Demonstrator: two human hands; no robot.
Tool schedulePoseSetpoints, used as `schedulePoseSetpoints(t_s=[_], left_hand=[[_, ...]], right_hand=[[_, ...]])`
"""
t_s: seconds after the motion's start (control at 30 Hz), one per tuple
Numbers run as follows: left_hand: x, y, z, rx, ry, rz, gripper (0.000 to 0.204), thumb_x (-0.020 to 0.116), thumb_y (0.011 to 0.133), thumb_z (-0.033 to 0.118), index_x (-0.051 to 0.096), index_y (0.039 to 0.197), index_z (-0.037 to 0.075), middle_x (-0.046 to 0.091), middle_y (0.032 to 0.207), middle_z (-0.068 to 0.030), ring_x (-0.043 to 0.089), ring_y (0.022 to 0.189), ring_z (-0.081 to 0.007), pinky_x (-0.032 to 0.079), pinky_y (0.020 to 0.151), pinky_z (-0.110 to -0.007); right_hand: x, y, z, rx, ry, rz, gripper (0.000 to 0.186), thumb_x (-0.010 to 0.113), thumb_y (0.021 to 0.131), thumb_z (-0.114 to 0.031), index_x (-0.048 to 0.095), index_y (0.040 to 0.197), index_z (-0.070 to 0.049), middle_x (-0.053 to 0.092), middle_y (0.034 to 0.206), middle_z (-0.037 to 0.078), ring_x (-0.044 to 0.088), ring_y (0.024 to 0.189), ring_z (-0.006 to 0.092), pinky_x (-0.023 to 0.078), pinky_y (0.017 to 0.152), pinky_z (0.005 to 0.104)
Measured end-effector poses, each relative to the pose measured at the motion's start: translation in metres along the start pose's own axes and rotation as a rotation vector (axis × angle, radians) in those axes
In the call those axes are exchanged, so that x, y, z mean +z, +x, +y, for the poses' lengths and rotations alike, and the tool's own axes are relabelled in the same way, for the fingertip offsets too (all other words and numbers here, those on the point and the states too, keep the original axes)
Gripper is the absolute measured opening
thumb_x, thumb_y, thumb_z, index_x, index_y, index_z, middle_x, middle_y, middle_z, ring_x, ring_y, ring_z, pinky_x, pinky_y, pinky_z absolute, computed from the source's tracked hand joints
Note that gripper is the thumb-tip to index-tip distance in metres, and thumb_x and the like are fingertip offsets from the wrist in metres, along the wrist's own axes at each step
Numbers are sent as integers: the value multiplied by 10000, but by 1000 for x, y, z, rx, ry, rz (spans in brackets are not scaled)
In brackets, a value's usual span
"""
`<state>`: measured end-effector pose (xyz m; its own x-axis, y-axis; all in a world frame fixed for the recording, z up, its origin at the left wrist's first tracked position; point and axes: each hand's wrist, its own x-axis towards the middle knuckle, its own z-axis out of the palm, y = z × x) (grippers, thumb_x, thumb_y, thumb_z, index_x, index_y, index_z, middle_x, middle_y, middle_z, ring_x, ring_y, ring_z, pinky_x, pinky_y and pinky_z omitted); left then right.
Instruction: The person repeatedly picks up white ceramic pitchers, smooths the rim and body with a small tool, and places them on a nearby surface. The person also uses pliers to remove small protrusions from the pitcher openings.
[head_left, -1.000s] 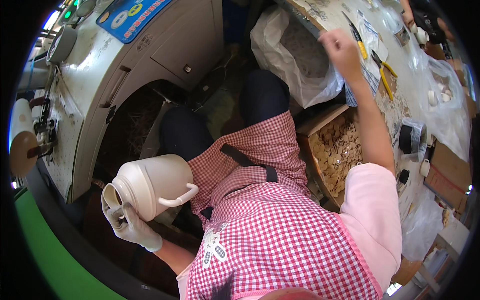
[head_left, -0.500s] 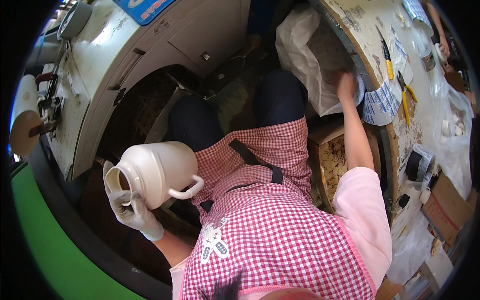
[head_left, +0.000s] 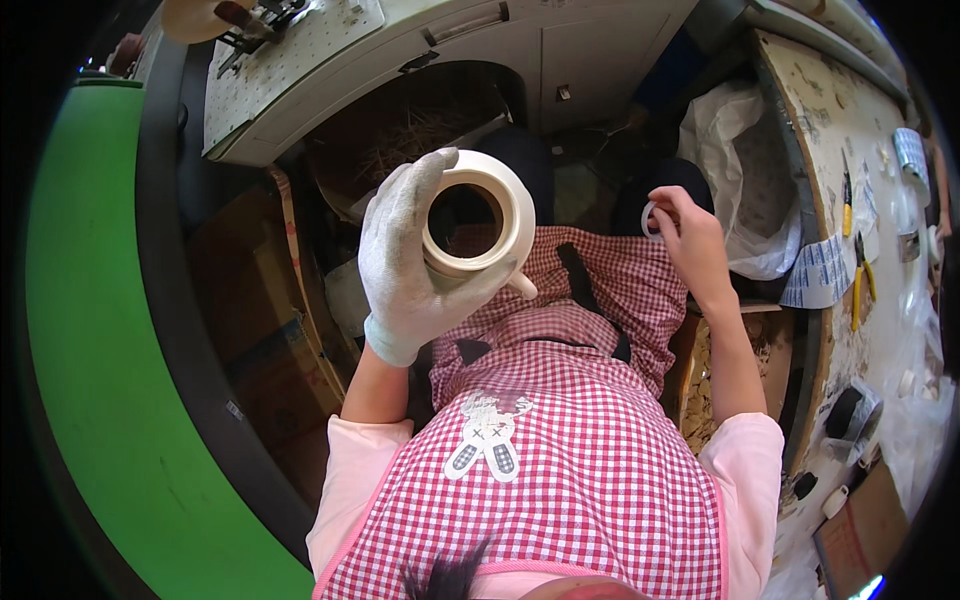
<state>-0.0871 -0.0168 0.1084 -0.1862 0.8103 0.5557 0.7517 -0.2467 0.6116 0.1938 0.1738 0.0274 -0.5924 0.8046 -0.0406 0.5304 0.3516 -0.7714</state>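
Observation:
In a whitish work glove, my left hand (head_left: pixel 398 262) wraps round the neck of a cream jug (head_left: pixel 522 208). The jug's round mouth faces up, its inside looks dark, and a stub of its handle (head_left: pixel 522 286) shows at the lower right. My bare right hand (head_left: pixel 692 238) pinches a thin white ring (head_left: pixel 648 222) between thumb and fingers. That hand is over my lap, apart from the jug.
A white sack (head_left: pixel 735 130) stands open beside the worn workbench (head_left: pixel 800 80) at right, above a carton of small pale pieces (head_left: pixel 697 395). Yellow-handled pliers (head_left: pixel 860 285) lie on the bench. At left runs a green surface (head_left: pixel 90 330); a pale cabinet (head_left: pixel 600 60) is ahead.
My right hand has come out of the sack with a white ring. My left hand has brought the jug inward and turned its mouth upward. The whole view has swung.

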Motion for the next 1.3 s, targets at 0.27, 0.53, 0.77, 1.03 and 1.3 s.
schedulePoseSetpoints(t_s=[0.27, 0.53, 0.77, 1.03, 1.3], left_hand=[[1, -15, -1, -7, -70, 45, 985, 899, 739, 37, 389, 1582, 45, 551, 1483, -218, 604, 1332, -329, 523, 1113, -449], [-1, -18, -3, 12, -84, 77, 993, 920, 738, 86, 393, 1579, 51, 575, 1453, -201, 624, 1302, -314, 546, 1087, -437], [-5, -17, -6, 56, -24, 101, 1034, 958, 689, 175, 415, 1561, 52, 610, 1402, -186, 639, 1267, -312, 550, 1057, -430], [-2, -14, -2, 23, 66, 120, 1185, 1004, 594, 456, 434, 1535, 15, 677, 1327, -147, 669, 1211, -362, 512, 1037, -493], [8, -9, 16, -9, 41, 24, 1108, 980, 669, 317, 402, 1537, -55, 673, 1348, -148, 652, 1243, -355, 492, 1075, -480]], right_hand=[[8, -13, 21, -156, -314, 235, 157, 744, 879, -92, 660, 1007, -60, 705, 887, 125, 700, 864, 345, 551, 738, 422], [5, -2, 24, -70, -619, 58, 167, 718, 838, -190, 642, 840, -41, 650, 888, 137, 659, 877, 363, 522, 781, 502], [-8, 3, -2, 176, 373, -501, 410, 871, 838, -211, 754, 1168, 2, 783, 938, 100, 753, 842, 176, 583, 835, 297], [-3, 2, -85, -240, 152, 39, 190, 765, 927, -115, 696, 1063, -2, 710, 1101, 130, 697, 1010, 229, 559, 877, 346], [3, -9, -177, -595, 303, -269, 400, 632, 890, 133, 687, 1265, 6, 705, 1293, 179, 739, 1113, 311, 627, 848, 358]])
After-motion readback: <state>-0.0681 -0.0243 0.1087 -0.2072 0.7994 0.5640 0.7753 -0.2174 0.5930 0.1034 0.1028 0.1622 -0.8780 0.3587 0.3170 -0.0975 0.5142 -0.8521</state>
